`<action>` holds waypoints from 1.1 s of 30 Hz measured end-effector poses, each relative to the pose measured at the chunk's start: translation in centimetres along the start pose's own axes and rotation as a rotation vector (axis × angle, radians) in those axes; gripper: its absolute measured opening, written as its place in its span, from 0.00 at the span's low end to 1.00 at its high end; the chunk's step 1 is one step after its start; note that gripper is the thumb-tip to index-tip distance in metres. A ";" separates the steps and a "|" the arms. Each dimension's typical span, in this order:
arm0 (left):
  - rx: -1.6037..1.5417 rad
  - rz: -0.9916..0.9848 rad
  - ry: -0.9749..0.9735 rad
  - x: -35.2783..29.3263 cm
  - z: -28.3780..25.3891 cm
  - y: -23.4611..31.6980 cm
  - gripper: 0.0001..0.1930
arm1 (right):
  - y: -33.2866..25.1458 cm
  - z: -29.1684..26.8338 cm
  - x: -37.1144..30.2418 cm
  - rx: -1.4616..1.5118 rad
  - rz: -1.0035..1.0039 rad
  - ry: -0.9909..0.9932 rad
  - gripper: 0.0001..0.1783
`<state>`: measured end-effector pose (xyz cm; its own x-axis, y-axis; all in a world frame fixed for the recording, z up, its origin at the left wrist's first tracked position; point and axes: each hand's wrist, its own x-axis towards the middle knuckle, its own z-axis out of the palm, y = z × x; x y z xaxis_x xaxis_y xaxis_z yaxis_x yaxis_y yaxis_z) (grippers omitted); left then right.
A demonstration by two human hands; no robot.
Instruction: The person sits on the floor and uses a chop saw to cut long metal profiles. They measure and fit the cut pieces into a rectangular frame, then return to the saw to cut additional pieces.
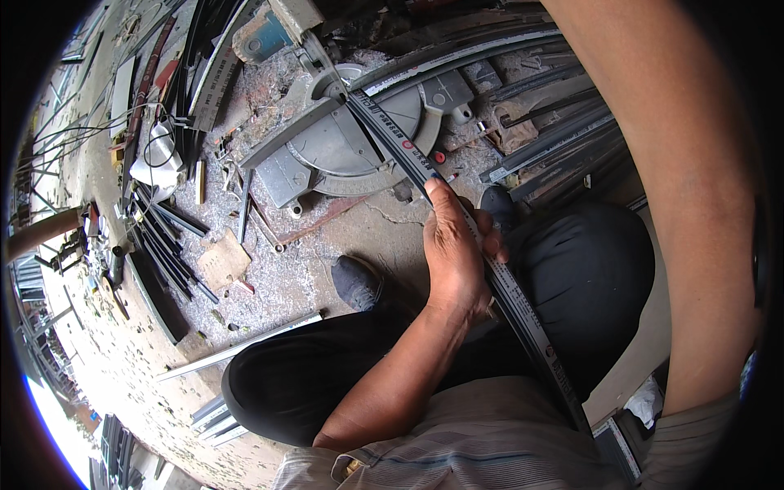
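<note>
My left hand (457,249) is closed round a long dark metal profile (523,318) with a printed film along it. The profile slants from beside my body at the lower right up across the grey metal table of a mitre saw (331,143). Its far end lies near the saw's fence (294,131). My left thumb rests along the top of the profile, and the fingertips show on its other side. My right forearm (694,188) reaches up the right side and leaves the picture at the top, so my right hand is out of view.
Cut dark profile pieces (167,245) lie in a bundle on the left floor among pale shavings. More long profiles (555,147) are stacked right of the saw. A light metal bar (241,347) lies before my left knee. My shoe (357,282) stands near the saw.
</note>
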<state>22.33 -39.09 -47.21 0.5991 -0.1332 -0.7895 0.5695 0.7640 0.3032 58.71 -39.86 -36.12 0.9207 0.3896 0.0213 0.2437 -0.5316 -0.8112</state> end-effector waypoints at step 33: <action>0.002 0.052 0.005 0.2 -0.1 -0.2 0.31 | -0.3 0.2 -1.8 0.055 0.007 0.038 0.17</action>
<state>22.32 -39.19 -47.46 0.6249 -0.0904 -0.7755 0.5390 0.7685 0.3448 56.88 -40.21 -36.03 0.9334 0.3570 0.0368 0.2212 -0.4915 -0.8423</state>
